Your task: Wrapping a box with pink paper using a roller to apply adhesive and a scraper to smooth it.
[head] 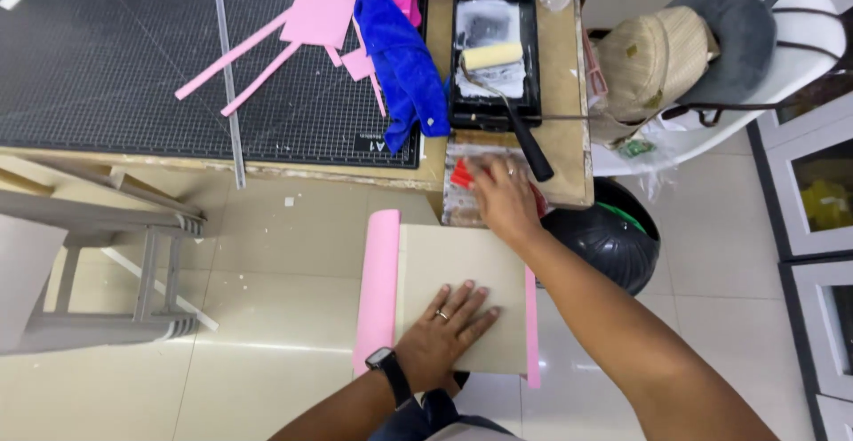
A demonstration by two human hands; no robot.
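I see left hand [444,330] flat, fingers spread, pressing beige rectangular cardboard sheet [462,268] over pink foam sheet [379,286]; right hand [502,197] reaches red-handled tool [461,174] at table edge, grip unclear

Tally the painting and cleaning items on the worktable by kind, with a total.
Paint roller: 1
Black paint tray: 1
Blue cloth: 1
Total: 3
The right hand rests at the table edge below the tray; the left hand presses on the tan board.

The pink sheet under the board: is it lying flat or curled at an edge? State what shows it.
Curled at its left edge: the pink sheet rolls up beside the tan board, which the left hand presses flat.
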